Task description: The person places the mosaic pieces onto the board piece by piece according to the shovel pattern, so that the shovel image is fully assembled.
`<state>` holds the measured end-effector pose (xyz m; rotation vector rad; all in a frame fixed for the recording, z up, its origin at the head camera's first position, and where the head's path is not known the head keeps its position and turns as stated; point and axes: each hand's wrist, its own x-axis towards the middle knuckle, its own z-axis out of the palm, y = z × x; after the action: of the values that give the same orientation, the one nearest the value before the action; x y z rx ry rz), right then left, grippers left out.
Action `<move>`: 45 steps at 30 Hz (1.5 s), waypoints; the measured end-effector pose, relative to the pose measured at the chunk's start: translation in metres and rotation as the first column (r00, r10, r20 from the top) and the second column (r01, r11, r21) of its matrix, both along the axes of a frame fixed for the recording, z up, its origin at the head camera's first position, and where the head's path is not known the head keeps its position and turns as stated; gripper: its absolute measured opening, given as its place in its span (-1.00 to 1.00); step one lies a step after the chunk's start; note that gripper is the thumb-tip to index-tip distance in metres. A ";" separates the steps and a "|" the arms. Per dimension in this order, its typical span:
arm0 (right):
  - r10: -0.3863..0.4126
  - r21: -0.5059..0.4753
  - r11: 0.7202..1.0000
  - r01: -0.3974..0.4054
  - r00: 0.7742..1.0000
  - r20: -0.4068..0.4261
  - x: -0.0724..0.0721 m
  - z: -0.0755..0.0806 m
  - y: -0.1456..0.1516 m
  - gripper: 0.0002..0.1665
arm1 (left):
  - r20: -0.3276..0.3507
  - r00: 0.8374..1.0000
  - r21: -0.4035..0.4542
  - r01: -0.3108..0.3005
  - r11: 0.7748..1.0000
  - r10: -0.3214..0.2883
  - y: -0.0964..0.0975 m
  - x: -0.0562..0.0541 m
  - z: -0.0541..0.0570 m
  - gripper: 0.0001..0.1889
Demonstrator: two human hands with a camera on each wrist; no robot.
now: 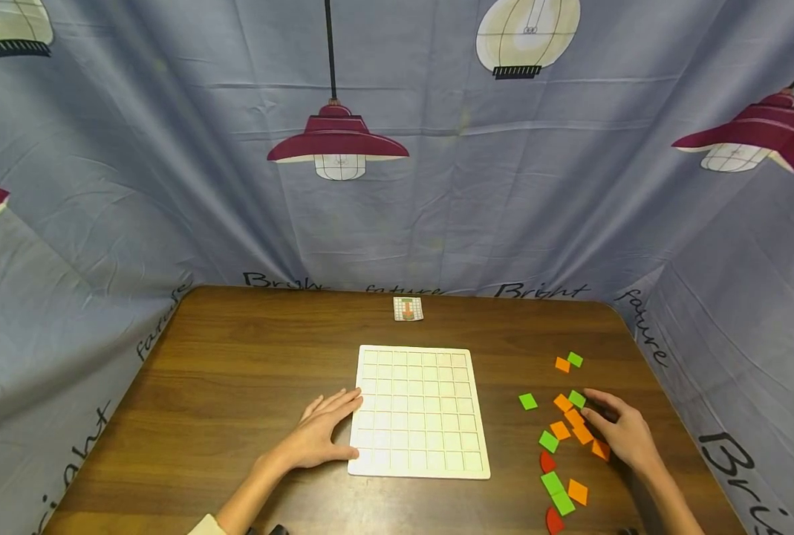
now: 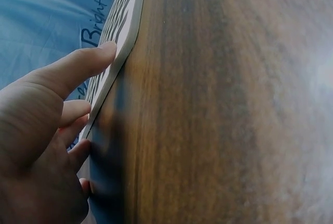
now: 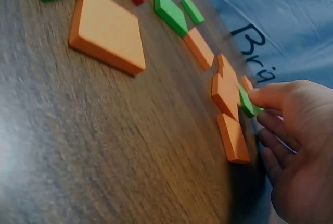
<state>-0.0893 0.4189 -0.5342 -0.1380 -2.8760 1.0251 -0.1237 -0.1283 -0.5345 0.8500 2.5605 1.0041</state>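
Note:
A white square board marked with a grid lies on the table in the head view. My left hand rests at its left edge, fingers spread and fingertips on the rim; in the left wrist view the thumb lies over the board's edge. My right hand is at the right among loose tiles, thumb and index finger reaching apart toward a green tile. Beside that tile lie several orange tiles. In the right wrist view the thumb tip overlaps the green tile.
More green tiles and two red rounded pieces lie nearer the front right. A green tile sits apart, closer to the board. Behind the board lies a small pattern card. A printed blue-grey curtain surrounds the table.

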 end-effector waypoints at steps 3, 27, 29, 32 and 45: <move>-0.001 0.002 1.000 0.001 1.000 -0.005 -0.002 -0.003 0.003 -0.42 | -0.001 1.000 0.003 0.003 1.000 -0.003 0.001 -0.001 0.001 -0.10; 0.010 0.018 1.000 -0.008 0.997 -0.077 -0.015 -0.008 0.003 -0.57 | 0.032 0.999 0.088 0.010 0.996 -0.013 0.000 0.005 -0.003 -0.09; 0.001 0.001 1.000 -0.001 0.998 -0.070 -0.014 -0.009 0.004 -0.57 | 0.025 1.000 0.090 0.017 0.996 -0.019 0.000 0.004 -0.003 -0.09; -0.020 -0.026 0.999 0.018 0.998 -0.059 -0.013 -0.008 0.005 -0.55 | 0.012 1.000 0.074 0.021 0.997 -0.022 0.000 0.003 -0.002 -0.09; 0.034 -0.090 0.995 -0.045 0.993 -0.117 -0.025 0.015 -0.026 -0.56 | -0.047 0.999 -0.042 0.024 0.999 -0.026 -0.004 -0.005 0.003 -0.12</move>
<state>-0.1140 0.3928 -0.5196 -0.0267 -2.7395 1.1348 -0.1291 -0.1326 -0.5318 0.9031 2.5934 0.9318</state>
